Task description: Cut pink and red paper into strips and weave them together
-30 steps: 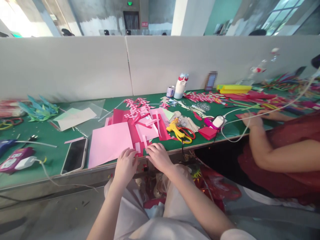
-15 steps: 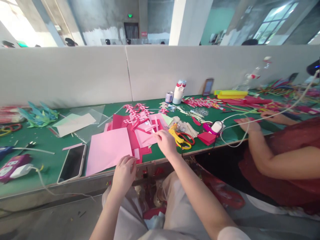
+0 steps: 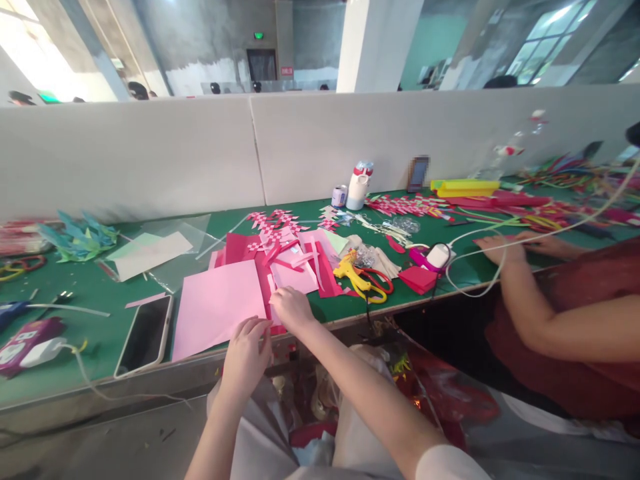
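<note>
From the head camera: sits at a green table [image 3: 95, 333], with a large pink sheet [image 3: 220, 307] flat near its front edge. Rests the left hand [image 3: 249, 340] at the near right corner of the sheet, fingers curled and close together, thumb a little apart. Cannot tell whether gripping anything there. Places the right hand [image 3: 291, 308] just right of the sheet, over the red papers [image 3: 240, 248], with fingers bent and drawn together. Shows a narrow pink strip [image 3: 271, 283] right at those fingertips, beside the sheet's right edge and reaching away from the body. Cannot tell whether pinched or only touched, with the near end hidden by the hand.

Includes a phone [image 3: 145, 333] just left of the sheet, and a blue-green paper piece [image 3: 80, 233] farther left and beyond. Takes in checkered pink-and-white pieces [image 3: 280, 220] past the sheet's far right corner, a yellow tool [image 3: 357, 275] well to its right, and a white bottle [image 3: 357, 190] beyond, against the partition [image 3: 150, 157]. Catches a co-worker's hand [image 3: 500, 250] at the table, far right of the sheet.
</note>
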{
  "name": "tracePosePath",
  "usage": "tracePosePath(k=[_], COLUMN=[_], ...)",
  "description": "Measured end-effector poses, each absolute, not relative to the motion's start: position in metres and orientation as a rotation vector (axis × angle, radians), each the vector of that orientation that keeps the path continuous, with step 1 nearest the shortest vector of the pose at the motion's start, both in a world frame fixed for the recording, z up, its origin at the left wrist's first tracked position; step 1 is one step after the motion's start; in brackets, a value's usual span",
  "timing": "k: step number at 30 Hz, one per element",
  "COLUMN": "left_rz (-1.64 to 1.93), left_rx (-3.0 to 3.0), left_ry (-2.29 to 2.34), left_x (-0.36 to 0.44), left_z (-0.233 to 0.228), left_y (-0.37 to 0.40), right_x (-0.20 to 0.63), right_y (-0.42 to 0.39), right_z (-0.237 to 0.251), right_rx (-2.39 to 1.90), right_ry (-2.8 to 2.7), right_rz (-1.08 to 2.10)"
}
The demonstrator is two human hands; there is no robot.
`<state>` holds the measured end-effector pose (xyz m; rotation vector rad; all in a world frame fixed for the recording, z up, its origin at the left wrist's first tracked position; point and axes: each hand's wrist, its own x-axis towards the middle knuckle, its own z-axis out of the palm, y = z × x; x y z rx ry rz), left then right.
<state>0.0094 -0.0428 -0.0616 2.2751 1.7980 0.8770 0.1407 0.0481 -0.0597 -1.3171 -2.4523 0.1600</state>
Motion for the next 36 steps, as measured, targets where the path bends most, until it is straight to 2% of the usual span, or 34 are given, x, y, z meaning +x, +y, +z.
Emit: tracePosePath(k=[7,17,36], left_rz=[0.875,0.88,0.875], left_rx=[2.263,2.25,2.171], left_ry=[1.782,1.774,1.741], left_x=[0.011,0.013,0.017], left_z=[-0.057,-0.055,-0.046], left_y=[-0.042,-0.044,-0.05], right_x=[0.156,0.245,0.227], right_y=[0.047,0.114,0.131], right_z=[-0.058,-0.031,-0.031], right_rx=[-1.218,-1.82,-2.018], right_ry=[-2.494,-2.205,-2.202], right_rz=[0.207,0.112,0.205])
